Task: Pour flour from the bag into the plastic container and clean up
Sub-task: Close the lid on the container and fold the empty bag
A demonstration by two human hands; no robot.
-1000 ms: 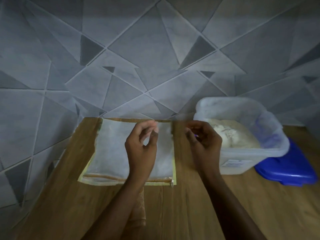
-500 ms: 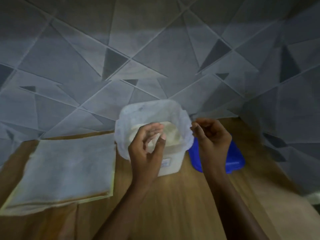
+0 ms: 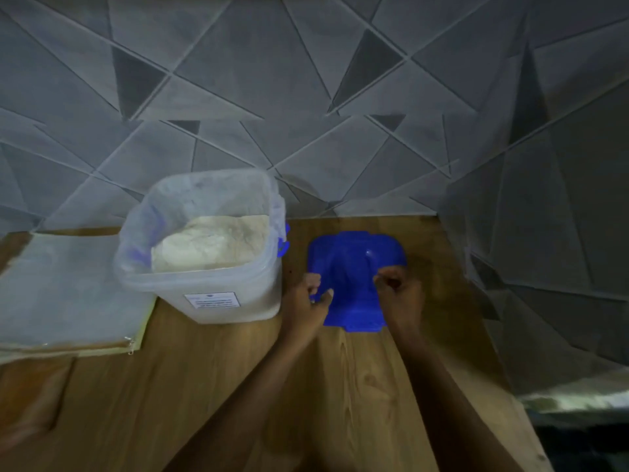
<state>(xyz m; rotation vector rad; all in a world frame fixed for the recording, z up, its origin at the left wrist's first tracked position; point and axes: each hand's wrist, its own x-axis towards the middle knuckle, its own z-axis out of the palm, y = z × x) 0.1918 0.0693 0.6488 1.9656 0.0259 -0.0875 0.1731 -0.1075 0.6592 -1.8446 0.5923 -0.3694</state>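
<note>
Plastic container (image 3: 218, 267) stands open on wooden worktop (image 3: 204, 386), centre-left, w/ flour (image 3: 211, 243) heaped inside. Flat emptied bag (image 3: 64, 291) lies just left of it, touching. Blue lid (image 3: 354, 267) lies flat to the right. Left hand (image 3: 306, 301) at lid's near-left edge, fingers curled, thumb on the lid. Right hand (image 3: 400, 294) at near-right edge, curled; can't tell if either actually grips.

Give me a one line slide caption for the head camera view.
Both hands, left hand and right hand, reach the blue lid beside the flour-filled plastic container; the flattened bag lies left.
</note>
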